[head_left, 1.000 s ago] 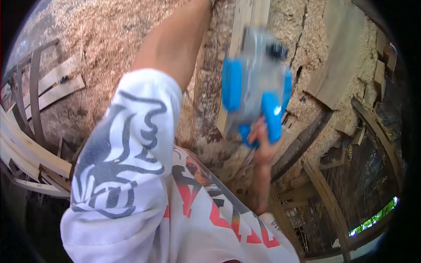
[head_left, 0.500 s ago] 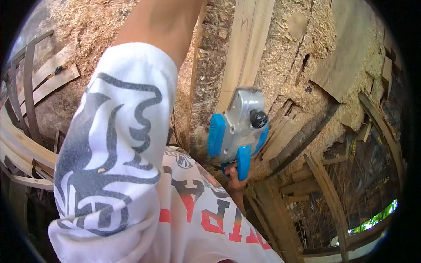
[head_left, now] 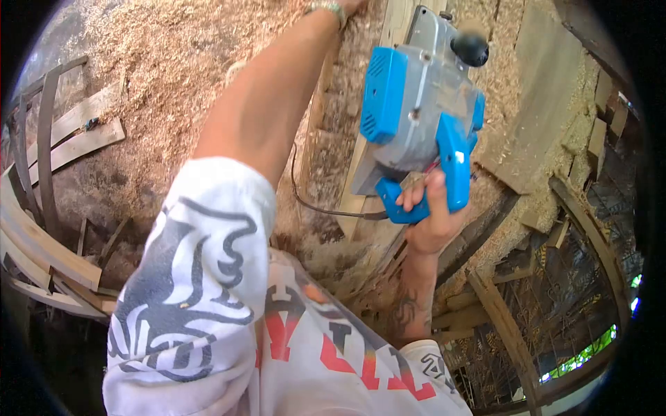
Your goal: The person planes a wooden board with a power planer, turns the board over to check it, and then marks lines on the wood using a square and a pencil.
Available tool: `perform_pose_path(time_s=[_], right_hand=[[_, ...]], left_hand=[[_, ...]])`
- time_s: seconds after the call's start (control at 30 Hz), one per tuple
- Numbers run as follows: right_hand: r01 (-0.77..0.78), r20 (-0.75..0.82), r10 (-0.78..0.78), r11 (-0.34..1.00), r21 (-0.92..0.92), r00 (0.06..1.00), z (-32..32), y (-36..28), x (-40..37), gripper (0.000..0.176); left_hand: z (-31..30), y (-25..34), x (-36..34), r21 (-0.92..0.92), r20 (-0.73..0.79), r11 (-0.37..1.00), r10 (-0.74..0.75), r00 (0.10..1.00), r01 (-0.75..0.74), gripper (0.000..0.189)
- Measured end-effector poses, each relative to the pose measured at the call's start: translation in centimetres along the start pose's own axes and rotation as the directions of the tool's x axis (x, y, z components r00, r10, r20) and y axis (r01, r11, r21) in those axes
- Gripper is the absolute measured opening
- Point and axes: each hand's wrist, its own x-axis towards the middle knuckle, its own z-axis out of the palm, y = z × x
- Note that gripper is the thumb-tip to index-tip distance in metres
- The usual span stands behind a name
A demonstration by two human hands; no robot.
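Observation:
My right hand is wrapped around the blue rear handle of an electric planer, which has a grey metal body and a black front knob. The planer sits over a pale wooden board that runs up to the top edge of the view. A black power cord leaves the handle and curves to the left. My left arm stretches forward, with a band at the wrist. Only a bit of my left hand shows at the top edge, beside the board, and its fingers are cut off.
Wood shavings cover the ground. A wide plank lies to the right. Curved wood strips are stacked at left, and loose beams stand at lower right.
My right hand has pushed the planer forward along the board, up and to the right in view. My left wrist and part of the hand have come into sight at the top.

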Motion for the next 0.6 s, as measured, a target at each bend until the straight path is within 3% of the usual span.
perform_pose_path(time_s=[0.13,0.23,0.6], right_hand=[[0.058,0.036,-0.058,0.998,-0.008,0.998,3.9,-4.3,7.3,0.029],[0.091,0.056,-0.091,0.996,-0.004,0.994,6.0,-6.4,11.7,0.035],[0.133,0.082,-0.129,0.990,-0.042,0.988,12.3,-13.5,26.1,0.044]], left_hand=[[-0.9,1.5,-0.1,-0.023,0.023,0.999,-0.039,0.999,0.040,0.048],[0.0,0.3,-0.1,0.022,0.086,0.994,-0.111,0.990,0.110,0.060],[-0.6,1.2,-0.2,-0.015,0.060,0.993,-0.120,0.991,0.121,0.058]])
